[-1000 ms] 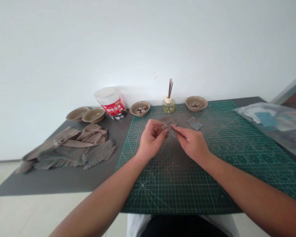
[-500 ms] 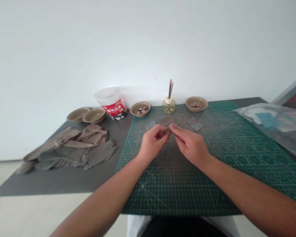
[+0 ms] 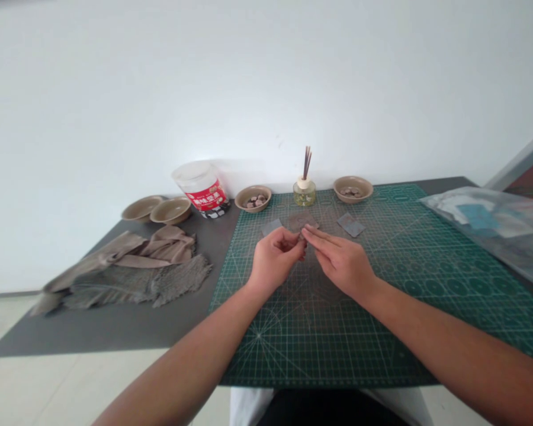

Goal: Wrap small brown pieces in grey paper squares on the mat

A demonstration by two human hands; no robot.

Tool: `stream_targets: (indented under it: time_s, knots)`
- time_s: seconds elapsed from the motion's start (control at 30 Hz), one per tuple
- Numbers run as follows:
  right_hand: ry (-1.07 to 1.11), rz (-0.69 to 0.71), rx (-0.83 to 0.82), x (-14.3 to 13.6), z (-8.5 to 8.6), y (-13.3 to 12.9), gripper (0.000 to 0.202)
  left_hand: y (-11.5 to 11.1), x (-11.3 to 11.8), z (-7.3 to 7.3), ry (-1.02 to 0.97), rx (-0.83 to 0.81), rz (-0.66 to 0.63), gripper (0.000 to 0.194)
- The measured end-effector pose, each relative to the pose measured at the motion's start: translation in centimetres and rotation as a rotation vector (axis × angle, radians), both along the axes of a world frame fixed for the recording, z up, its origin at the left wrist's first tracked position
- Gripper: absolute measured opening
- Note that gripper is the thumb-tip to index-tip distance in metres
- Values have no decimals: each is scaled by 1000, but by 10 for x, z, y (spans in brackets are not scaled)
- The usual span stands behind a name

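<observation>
My left hand [image 3: 277,255] is closed in a pinch above the green cutting mat [image 3: 257,355]. Against its fingertips lie the fingertips of my right hand [image 3: 343,260], whose fingers are pressed together. What they pinch is small and mostly covered by the fingers, so I cannot make it out. Just beyond the fingertips is a thin, brownish see-through square [image 3: 305,221]. A flat greyish clear piece [image 3: 272,226] lies by my left hand, partly hidden. Another flat clear piece [image 3: 350,225] lies on the mat beyond my right hand.
Bowls with small round pieces, one at left [image 3: 253,199] and one at right [image 3: 353,189], flank a reed diffuser [image 3: 304,192]. Farther left are a red-labelled tub [image 3: 202,189], two stacked-looking bowls [image 3: 171,211] and crumpled cloths [image 3: 137,269]. A plastic bag [image 3: 488,219] lies at right.
Both hands have shifted slightly, with the fingertips still together. The brownish square behind them shows a little more clearly. The whole view has tilted slightly.
</observation>
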State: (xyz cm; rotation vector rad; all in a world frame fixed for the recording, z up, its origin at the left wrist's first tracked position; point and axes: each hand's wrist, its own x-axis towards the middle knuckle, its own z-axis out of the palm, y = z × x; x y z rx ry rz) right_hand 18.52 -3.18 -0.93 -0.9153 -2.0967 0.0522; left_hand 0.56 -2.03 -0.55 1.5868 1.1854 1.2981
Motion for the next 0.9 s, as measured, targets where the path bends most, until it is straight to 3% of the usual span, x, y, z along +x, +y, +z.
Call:
stream_targets:
  time_s: [0.37, 0.53, 0.63, 0.8, 0.9]
  knots:
    - [4, 25, 69, 2, 1, -2, 48, -6, 5, 3, -85, 30, -18, 20]
    - [68, -35, -76, 5, -3, 3, 49, -2, 4, 0, -130, 37, -34, 22]
    - [138, -63, -62, 4, -2, 2, 50, 1, 3, -2, -114, 27, -53, 20]
    - [56, 58, 23, 1, 2, -3, 50, 1, -1, -4, -7, 74, -31, 17]
    - [48, 63, 15, 0, 2, -3, 49, 1, -1, -3, -48, 65, -47, 17]
